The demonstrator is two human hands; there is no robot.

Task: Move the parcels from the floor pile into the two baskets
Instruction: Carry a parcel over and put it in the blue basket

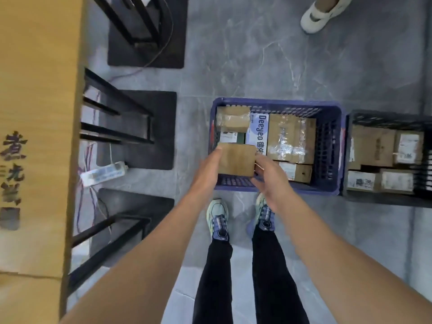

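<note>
Left hand (208, 170) and right hand (270, 177) grip brown parcel (236, 159) by opposite edges, fingers curled round it, over blue basket (275, 102), near-left corner.

Plain brown parcel (237, 160), flat and unlabelled on its upper face, sits gripped between the left hand (208, 169) and right hand (268, 181), over the near-left corner of the blue basket (327, 146). Beyond the fingertips, that basket is nearly full: a taped brown box (232, 119), a white-and-blue Deegeo carton (259, 133), a big tape-wrapped box (291, 139). Just right of the right hand lies a small labelled box (295, 171). Further right, just beside the blue one, the black basket (385, 118) holds several labelled brown boxes (374, 146).
</note>
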